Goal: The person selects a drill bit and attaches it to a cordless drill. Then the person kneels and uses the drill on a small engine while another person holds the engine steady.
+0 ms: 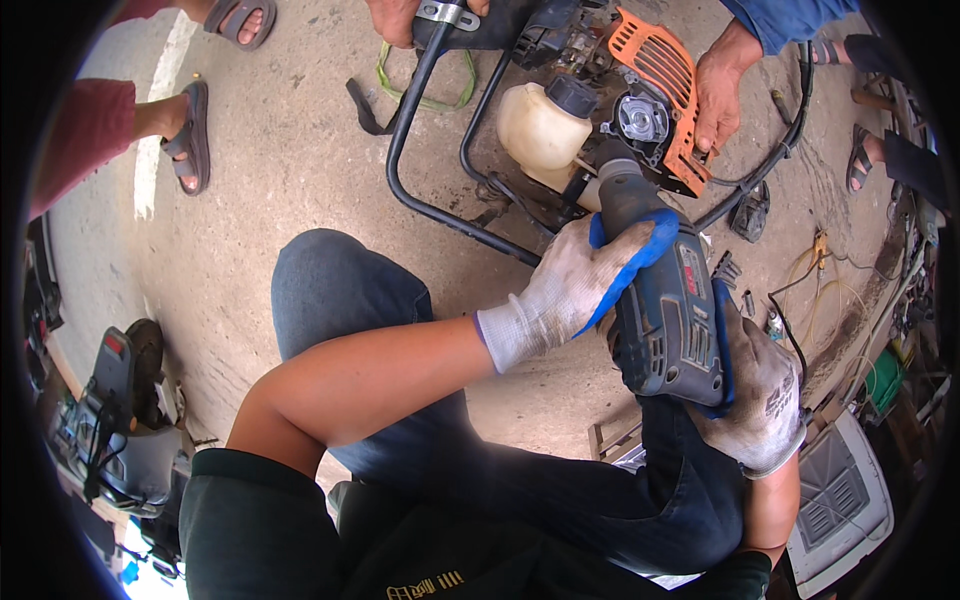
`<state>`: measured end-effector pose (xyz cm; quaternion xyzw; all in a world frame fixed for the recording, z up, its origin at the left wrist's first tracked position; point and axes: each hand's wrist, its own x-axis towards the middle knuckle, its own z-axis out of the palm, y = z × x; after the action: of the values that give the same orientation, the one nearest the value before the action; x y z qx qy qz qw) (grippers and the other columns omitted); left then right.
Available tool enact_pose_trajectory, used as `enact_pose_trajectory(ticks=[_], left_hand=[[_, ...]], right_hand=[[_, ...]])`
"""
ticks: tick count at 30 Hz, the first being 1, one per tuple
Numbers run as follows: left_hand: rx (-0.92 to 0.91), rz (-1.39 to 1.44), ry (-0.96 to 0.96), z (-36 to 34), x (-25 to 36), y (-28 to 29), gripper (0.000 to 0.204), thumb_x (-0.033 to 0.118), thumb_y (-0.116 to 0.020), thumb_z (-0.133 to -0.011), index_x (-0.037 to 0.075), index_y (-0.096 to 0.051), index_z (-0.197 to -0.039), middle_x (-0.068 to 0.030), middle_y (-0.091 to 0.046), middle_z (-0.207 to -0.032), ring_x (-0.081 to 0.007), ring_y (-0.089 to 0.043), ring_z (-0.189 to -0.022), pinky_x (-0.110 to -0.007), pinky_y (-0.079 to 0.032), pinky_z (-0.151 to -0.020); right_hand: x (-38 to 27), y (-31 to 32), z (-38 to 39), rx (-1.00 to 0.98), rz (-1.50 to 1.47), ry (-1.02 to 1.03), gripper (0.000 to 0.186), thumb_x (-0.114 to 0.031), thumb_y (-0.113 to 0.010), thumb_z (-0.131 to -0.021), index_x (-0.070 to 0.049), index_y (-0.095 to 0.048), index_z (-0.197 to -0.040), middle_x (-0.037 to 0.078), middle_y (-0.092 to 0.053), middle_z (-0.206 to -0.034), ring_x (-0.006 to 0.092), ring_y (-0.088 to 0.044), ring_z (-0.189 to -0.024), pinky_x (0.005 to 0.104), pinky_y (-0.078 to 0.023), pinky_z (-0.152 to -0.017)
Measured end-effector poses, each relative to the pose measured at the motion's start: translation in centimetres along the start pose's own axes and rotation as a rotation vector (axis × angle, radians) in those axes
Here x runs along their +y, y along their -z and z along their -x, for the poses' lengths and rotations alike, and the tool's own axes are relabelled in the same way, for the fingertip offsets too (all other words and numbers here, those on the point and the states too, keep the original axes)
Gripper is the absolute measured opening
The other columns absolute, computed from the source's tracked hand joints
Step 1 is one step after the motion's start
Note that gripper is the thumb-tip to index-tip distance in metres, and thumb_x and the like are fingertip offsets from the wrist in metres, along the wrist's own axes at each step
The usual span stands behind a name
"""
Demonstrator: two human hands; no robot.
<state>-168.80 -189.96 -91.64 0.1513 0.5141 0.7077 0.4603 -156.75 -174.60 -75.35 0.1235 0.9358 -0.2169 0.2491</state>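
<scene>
I hold a dark blue-grey power drill [668, 310] in both gloved hands. My left hand [580, 280], in a white glove with blue palm, wraps the front of its body near the chuck. My right hand [762, 395] grips the rear handle. The drill's nose [615, 172] presses toward a small engine with an orange cover [665, 70] and a white fuel tank [540, 128]. Another person's hand [718, 100] steadies the orange cover; a second hand [395, 18] holds the black tube frame [420, 100] at the top.
Concrete floor all around. Sandalled feet [190, 135] stand at upper left. A green strap [425, 95] lies under the frame. Cables and small tools [770, 310] litter the right side. A white plastic housing [840, 500] sits lower right, and dark machinery [115, 420] lower left.
</scene>
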Motion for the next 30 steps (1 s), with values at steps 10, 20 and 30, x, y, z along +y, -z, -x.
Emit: enact_pose_trajectory(ticks=[10,20,30], left_hand=[[0.005,-0.388,-0.267,-0.2,-0.4,0.5,0.044,0.037,-0.063,-0.101,-0.005,-0.066,-0.117,-0.0189,-0.070,-0.095,-0.0250,-0.070,-0.087,-0.038,-0.056,-0.082],[-0.003,-0.204,-0.083,-0.8,0.6,0.0,0.041,0.034,-0.065,-0.100,0.001,-0.064,-0.124,-0.0162,-0.071,-0.095,-0.0253,-0.071,-0.084,-0.037,-0.056,-0.082],[-0.023,-0.546,-0.453,-0.2,-1.3,0.8,0.040,0.014,-0.057,-0.103,0.017,-0.056,-0.143,-0.0201,-0.067,-0.114,-0.0332,-0.070,-0.095,-0.039,-0.056,-0.087]], right_hand=[[-0.1,-0.4,0.5,-0.004,-0.040,-0.028,0.102,-0.013,-0.083,-0.056,0.004,-0.044,-0.148,0.022,-0.064,-0.099,0.0396,-0.067,-0.083,0.0445,-0.056,-0.077],[-0.3,-0.6,0.3,0.019,-0.038,-0.095,0.097,-0.015,-0.086,-0.056,0.010,-0.047,-0.142,0.029,-0.065,-0.111,0.0458,-0.067,-0.091,0.0480,-0.054,-0.082],[0.5,-0.7,0.2,0.069,-0.067,-0.051,0.097,-0.012,-0.084,-0.056,0.004,-0.048,-0.145,0.023,-0.066,-0.102,0.0408,-0.068,-0.087,0.0441,-0.055,-0.081]])
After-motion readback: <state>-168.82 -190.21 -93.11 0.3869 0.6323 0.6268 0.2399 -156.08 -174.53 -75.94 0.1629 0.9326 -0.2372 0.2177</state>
